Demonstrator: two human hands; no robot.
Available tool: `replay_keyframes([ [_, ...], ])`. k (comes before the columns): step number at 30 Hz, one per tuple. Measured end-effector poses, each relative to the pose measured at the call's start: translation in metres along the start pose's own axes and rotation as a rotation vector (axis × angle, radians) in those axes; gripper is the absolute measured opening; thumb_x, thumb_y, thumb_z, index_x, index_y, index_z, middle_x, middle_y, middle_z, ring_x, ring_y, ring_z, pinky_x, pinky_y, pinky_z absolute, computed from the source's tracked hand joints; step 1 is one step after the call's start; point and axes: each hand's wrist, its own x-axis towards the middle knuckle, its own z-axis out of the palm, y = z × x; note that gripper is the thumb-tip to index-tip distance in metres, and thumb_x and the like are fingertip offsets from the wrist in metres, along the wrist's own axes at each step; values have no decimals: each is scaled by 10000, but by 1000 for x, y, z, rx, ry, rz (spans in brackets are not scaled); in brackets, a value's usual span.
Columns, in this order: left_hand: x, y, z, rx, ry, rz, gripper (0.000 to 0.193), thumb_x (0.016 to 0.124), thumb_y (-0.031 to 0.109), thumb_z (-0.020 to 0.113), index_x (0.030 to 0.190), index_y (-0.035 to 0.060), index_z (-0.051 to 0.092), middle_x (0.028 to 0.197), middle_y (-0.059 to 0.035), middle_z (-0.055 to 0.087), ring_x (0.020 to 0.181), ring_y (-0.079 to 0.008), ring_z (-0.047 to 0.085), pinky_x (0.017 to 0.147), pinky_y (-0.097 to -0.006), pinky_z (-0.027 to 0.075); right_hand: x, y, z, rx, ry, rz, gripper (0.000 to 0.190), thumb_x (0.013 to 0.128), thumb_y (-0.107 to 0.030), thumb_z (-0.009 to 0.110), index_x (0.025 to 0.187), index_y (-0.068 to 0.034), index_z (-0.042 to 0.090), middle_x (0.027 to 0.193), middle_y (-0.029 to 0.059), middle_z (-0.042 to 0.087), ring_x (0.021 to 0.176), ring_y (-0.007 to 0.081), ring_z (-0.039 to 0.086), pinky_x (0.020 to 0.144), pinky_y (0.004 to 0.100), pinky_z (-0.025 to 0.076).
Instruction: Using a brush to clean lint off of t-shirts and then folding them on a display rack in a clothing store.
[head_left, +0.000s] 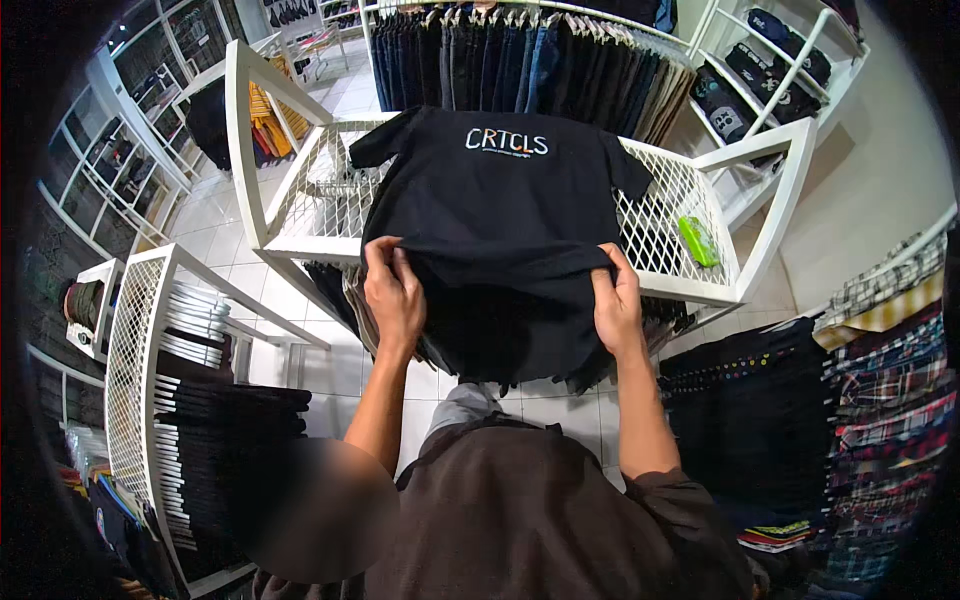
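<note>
A black T-shirt with a printed chest logo lies spread over a white metal mesh rack top. Its collar end points away from me, and both short sleeves fan out to the sides. My left hand pinches the shirt's left edge at a crosswise fold. My right hand grips the same fold at the opposite edge. Between my hands the cloth is lifted into a ridge, and the lower part hangs over the rack's front edge towards me. Fingertips under the cloth are partly hidden.
A bright green packet rests on the mesh at the right. Trousers and jeans hang on a rail behind. Caps fill a shelf at the back right. Hanging garments flank me: black ones at left, plaid shirts at right.
</note>
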Motion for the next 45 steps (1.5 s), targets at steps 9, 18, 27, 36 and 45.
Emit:
replay_keyframes([
  [9,117,-22,0,92,-372,318,313,1021,315,568,925,22,620,680,-205,622,640,-392,640,575,-431,459,89,-24,-17,-649,-454,-59,477,761,-293,865,994,80,681,900,236,706,848,357,707,739,391,509],
  [18,148,-6,21,326,-190,489,347,829,161,742,1165,118,665,1185,-143,616,1145,-351,562,1009,-504,404,143,-16,71,-895,-2,-404,468,834,-265,776,1229,-93,595,1098,144,584,1053,323,608,925,424,481],
  [27,74,-20,2,435,-519,530,171,856,269,749,946,124,755,1524,-169,451,1488,-403,284,1194,-594,214,119,48,127,-870,-325,-463,314,808,-232,794,1074,-93,699,1082,82,643,1026,290,614,912,439,457],
  [36,58,-11,8,286,-538,537,238,844,307,769,994,123,747,1570,-181,391,1489,-416,273,1191,-583,232,142,45,125,-837,-503,-439,117,917,-169,657,944,-57,674,930,124,668,890,340,678,793,468,535],
  [45,60,-11,4,608,-122,377,332,851,338,750,672,59,746,1585,-220,369,1517,-443,197,1196,-631,104,160,9,122,-812,-175,-494,136,979,-195,597,957,-62,573,950,126,632,799,331,682,673,452,538],
])
